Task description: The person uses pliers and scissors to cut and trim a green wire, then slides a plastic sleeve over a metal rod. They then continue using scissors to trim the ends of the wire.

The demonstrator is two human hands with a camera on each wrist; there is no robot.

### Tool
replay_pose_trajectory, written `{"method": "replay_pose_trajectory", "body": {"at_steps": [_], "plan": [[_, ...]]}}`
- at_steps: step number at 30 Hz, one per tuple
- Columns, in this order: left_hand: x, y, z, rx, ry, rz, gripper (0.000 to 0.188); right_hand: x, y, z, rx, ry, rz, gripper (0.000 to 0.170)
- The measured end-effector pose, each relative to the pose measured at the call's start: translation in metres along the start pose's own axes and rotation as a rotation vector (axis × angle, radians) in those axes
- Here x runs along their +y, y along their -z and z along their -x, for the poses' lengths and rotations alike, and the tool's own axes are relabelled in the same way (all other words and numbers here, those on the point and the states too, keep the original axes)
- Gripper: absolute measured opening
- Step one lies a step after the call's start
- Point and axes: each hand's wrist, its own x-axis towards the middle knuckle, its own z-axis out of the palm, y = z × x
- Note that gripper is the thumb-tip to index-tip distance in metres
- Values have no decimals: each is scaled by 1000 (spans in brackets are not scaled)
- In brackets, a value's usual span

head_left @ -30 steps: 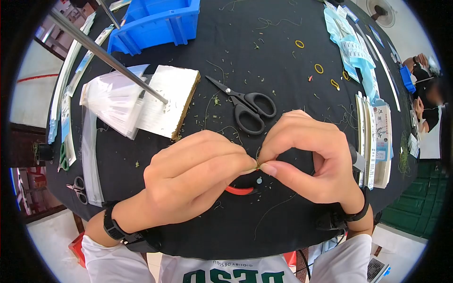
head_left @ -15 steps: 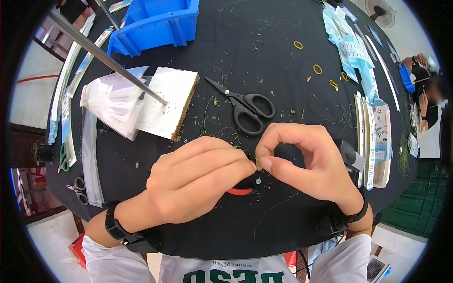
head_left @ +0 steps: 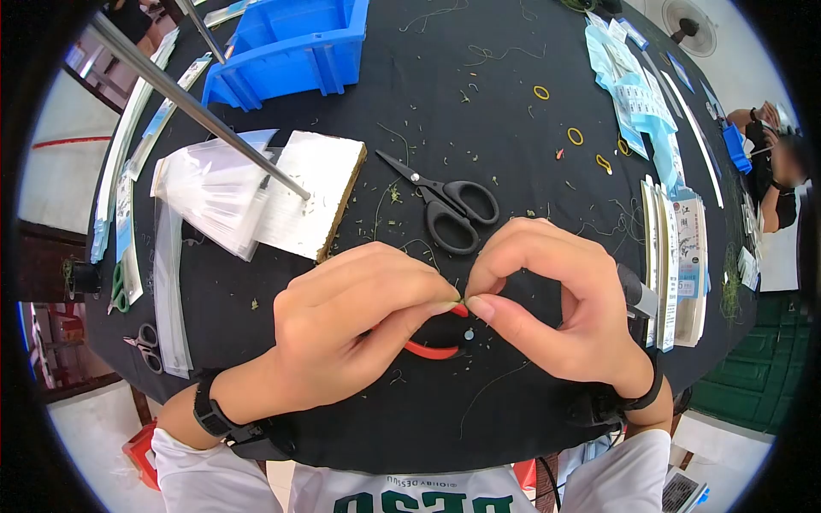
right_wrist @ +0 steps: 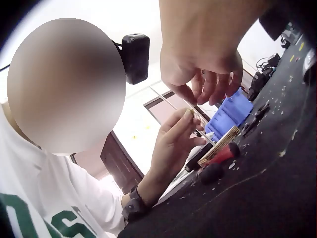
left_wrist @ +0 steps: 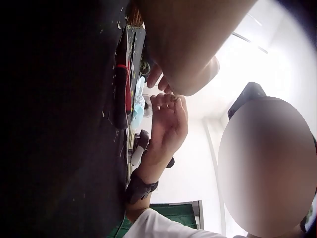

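In the head view my left hand [head_left: 355, 321] and right hand [head_left: 560, 299] meet fingertip to fingertip low over the black cloth. Between thumb and forefinger each one pinches a tiny piece of thin greenish thread [head_left: 463, 300]; most of it is hidden by the fingers. Partly under the left hand lies a red-handled tool [head_left: 434, 351], its far part covered. A small pale round piece [head_left: 469, 335] sits just below the fingertips. Black scissors [head_left: 449, 203] lie half spread beyond the hands. In the right wrist view, the left hand [right_wrist: 171, 141] pinches with raised fingertips.
A white-topped block [head_left: 310, 192] and clear plastic sleeves [head_left: 209, 188] lie left, under a slanting metal rod [head_left: 205, 115]. Behind stands a blue bin [head_left: 295, 56]. Yellow rubber bands [head_left: 575, 137], thread scraps and printed packets [head_left: 688, 248] are at right. Small scissors [head_left: 147, 348] lie far left.
The left hand has turned slightly, baring more of its thumb and the red-handled tool. The right hand first drops a little, then shifts slightly; both keep pinching at the same spot.
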Motion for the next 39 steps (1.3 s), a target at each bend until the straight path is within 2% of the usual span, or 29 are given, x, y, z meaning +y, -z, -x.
{"method": "replay_pose_trajectory", "body": {"at_steps": [9,21,30,36,39], "plan": [[-3,0,-1,-7,-121,-50,16,2,0,0,-24,-109,-169,7],[-2,0,0,-17,-166,-93,20,5,1,-2,-89,-31,-204,4],[-4,2,1,-37,-237,-164,23,4,-1,-1,-67,-46,-172,5],[-3,3,0,-15,-223,-184,21,1,-2,0,-11,-33,-6,8],[-2,3,0,-2,-205,-164,20,2,-3,1,49,-39,-19,8]]}}
